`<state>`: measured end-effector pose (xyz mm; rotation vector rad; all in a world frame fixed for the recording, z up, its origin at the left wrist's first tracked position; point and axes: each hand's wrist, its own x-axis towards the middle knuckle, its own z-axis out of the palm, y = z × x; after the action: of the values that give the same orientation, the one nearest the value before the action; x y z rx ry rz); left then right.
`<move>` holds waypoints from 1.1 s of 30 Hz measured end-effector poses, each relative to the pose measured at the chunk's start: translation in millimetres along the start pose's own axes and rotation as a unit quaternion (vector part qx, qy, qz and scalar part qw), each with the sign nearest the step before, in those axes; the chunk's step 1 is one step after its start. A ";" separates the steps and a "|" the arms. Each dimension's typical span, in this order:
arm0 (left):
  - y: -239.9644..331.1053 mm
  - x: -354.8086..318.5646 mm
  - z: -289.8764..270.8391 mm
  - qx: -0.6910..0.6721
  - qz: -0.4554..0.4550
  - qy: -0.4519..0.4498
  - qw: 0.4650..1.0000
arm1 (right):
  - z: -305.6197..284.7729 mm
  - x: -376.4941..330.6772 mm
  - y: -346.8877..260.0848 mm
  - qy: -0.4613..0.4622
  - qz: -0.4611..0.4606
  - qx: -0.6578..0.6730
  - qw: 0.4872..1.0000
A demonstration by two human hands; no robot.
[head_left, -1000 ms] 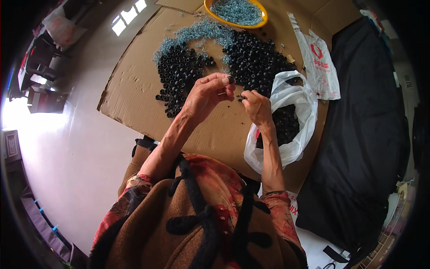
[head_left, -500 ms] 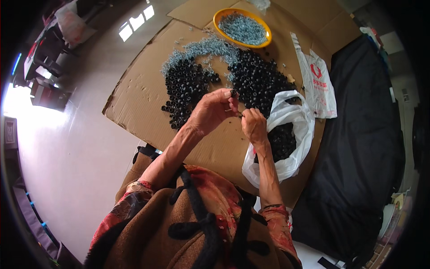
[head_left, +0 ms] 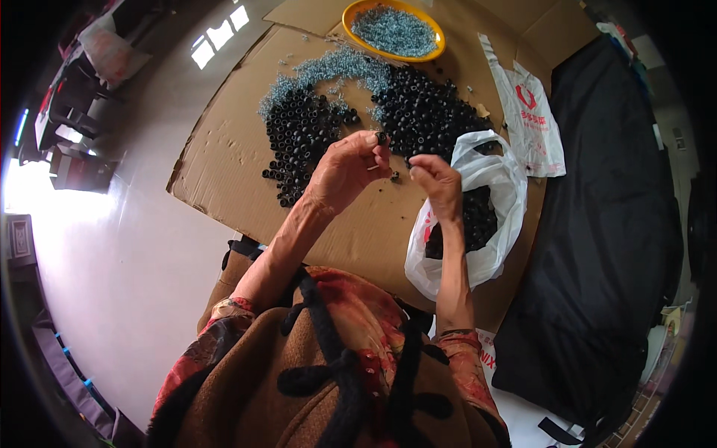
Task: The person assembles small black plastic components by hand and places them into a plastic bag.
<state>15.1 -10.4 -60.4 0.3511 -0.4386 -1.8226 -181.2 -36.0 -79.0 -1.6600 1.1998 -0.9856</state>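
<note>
My left hand (head_left: 345, 170) is above the cardboard, thumb and forefinger pinching a small black cap (head_left: 381, 138); its other fingers are curled. To its right, apart from it, my right hand (head_left: 439, 185) has thumb and forefinger drawn together; a dark speck shows at the tips, too small to name. One loose black piece (head_left: 395, 177) lies between the hands. Beyond them, two heaps of black caps, a left heap (head_left: 299, 131) and a right heap (head_left: 426, 112), spread over the cardboard. Small bluish clear pieces (head_left: 340, 67) lie along their far side.
A yellow bowl (head_left: 348, 28) full of bluish pieces stands at the far edge. By my right forearm, an open white plastic bag (head_left: 511, 201) holds more black pieces. A flat white bag (head_left: 534, 123) lies on the cardboard (head_left: 224, 160) at right, next to a black cloth-covered thing (head_left: 597, 224).
My right hand has drawn away from the left, rightward and slightly farther out. My left hand keeps its pinch on the black cap. The whole view has shifted a little.
</note>
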 end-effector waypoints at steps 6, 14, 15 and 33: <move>-6.1 -3.5 25.3 0.005 -0.006 0.039 0.999 | -7.7 10.1 -44.2 -0.011 0.001 0.397 0.918; -16.3 0.8 49.0 -0.073 -0.042 -0.008 0.996 | -7.9 13.1 -66.5 -0.003 -0.086 0.421 0.903; -16.5 1.9 51.1 -0.080 -0.050 -0.015 0.995 | -7.7 14.2 -71.5 0.011 -0.099 0.412 0.906; -20.6 -1.9 64.7 -0.092 -0.034 -0.025 0.995 | -7.3 6.8 -102.7 0.061 -0.212 0.239 0.946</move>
<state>-31.0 4.4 -12.8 0.1962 -0.2928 -1.9253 -155.2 -24.6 20.2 -1.4957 0.6056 -1.5276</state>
